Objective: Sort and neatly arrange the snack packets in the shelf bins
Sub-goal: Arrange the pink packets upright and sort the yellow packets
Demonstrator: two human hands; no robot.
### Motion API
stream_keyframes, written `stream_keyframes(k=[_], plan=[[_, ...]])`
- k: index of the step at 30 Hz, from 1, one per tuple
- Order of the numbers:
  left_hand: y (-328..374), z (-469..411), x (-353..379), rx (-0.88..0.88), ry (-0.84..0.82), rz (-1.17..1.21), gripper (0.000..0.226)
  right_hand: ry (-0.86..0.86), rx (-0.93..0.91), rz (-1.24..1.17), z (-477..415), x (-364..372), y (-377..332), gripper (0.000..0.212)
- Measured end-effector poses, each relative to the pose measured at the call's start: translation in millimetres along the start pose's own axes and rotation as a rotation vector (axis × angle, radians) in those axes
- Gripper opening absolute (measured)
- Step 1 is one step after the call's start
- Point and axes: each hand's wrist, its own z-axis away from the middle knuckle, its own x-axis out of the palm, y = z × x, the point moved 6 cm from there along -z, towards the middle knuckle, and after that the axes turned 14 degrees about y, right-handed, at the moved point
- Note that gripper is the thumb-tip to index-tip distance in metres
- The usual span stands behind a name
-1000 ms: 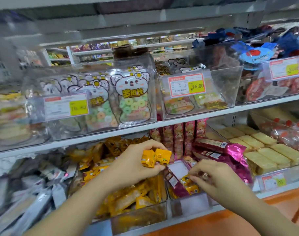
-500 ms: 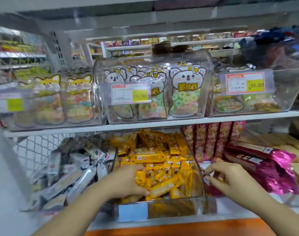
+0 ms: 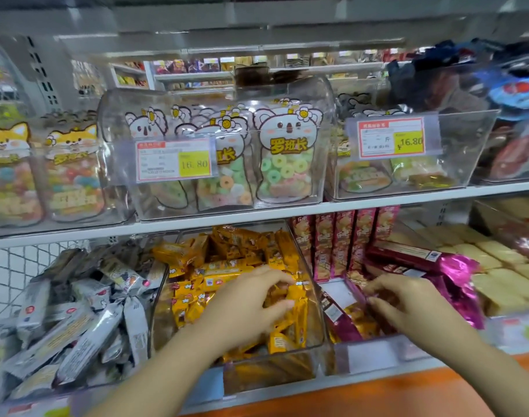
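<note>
Head camera: the yellow snack packets point(image 3: 197, 266) lie heaped in a clear bin point(image 3: 257, 374) at the lower centre of the frame, on the lower shelf. The left hand point(image 3: 245, 308) reaches into this bin from below and sits on top of the heap, its fingers bent with the thumb drawn in beneath them; motion blur hides whether it has hold of a packet. Just to the right, in the next bin, the right hand point(image 3: 407, 302) lies with curled fingers among magenta foil packets point(image 3: 456, 266) and a few small yellow packets point(image 3: 356, 314); its grip cannot be made out either. Behind that hand stand red upright packets point(image 3: 341, 236) in a row, and pale yellow bars point(image 3: 483, 257) fill the bin at the right edge. At the lower left a bin holds a jumble of grey packets point(image 3: 76, 326). On the upper shelf point(image 3: 287, 210), a clear bin at the centre holds koala-printed bags of ring gummies point(image 3: 287, 155) behind a price tag point(image 3: 174, 161) reading 16.80, with fox-printed bags point(image 3: 73, 170) to its left.
</note>
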Motion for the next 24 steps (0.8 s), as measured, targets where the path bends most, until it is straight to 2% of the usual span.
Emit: stream_keyframes(k=[3,6,11,14,16,18,20,23,24], plan=[[21.0,-14.6,21.4,0.057,-0.021,0.027,0.029,-0.059,0.003,0.028,-2.2,4.2,12.8,0.018],[29.6,-21.4,42.6,0.099,-0.097,0.011,0.029,-0.231,-0.032,0.009,-4.8,15.1,14.0,0.024],[26.5,-22.9,55.4,0.107,-0.158,-0.002,0.025,-0.487,0.026,-0.077,-12.7,43.8,5.4,0.058],[25.6,-24.0,55.4,0.101,-0.199,0.026,0.024,-0.591,0.005,-0.106,-10.4,59.5,-2.7,0.049],[25.6,-25.6,55.9,0.103,-0.220,0.031,0.024,-0.571,-0.020,-0.117,-13.4,55.3,-6.4,0.036],[24.5,-26.7,56.0,0.097,-0.227,0.046,0.023,-0.452,-0.053,-0.023,-25.2,41.0,-2.0,0.032],[23.0,-27.0,57.0,0.090,-0.229,0.068,0.022,-0.279,-0.107,0.205,-40.1,23.0,5.7,0.031],[21.7,-26.7,57.4,0.094,-0.235,0.080,0.021,-0.113,-0.405,0.627,-49.3,22.7,5.1,0.017],[21.9,-26.8,57.4,0.098,-0.241,0.082,0.021,-0.061,-0.472,0.702,-50.8,25.9,6.1,0.019]])
